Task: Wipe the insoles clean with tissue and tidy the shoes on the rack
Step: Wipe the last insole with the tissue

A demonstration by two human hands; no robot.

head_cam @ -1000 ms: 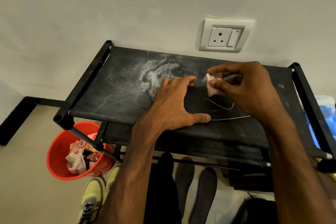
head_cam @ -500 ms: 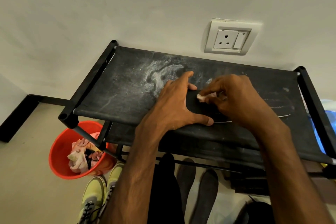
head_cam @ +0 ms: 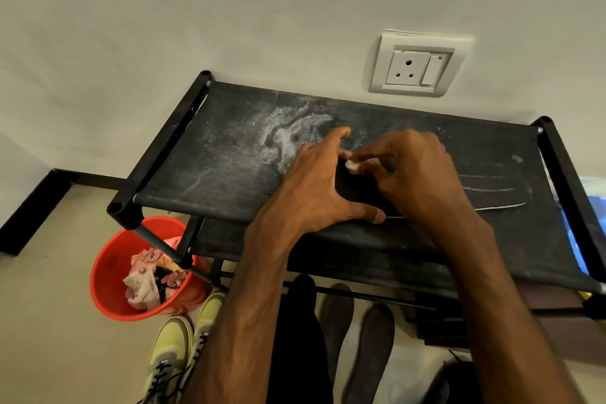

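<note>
The black fabric top shelf [head_cam: 229, 167] of the tube-framed shoe rack met the wall at 12 o'clock, with open dusty room toward 10 o'clock. On it lay a black stitched insole [head_cam: 492, 195]. The left hand [head_cam: 314, 187] pressed it with spread fingers, and the right hand [head_cam: 416, 174] pinched a small white tissue wad [head_cam: 353, 167] against it. A red plastic bucket [head_cam: 108, 259] crowded 7 o'clock, with yellow-green sneakers [head_cam: 177, 348] and two grey insoles [head_cam: 367, 348] on the floor at 6 o'clock.

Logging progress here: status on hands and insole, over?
Left hand flat, pinning black insole on rack's top shelf. Right hand pinching tissue against insole. Nothing blocking.
</note>
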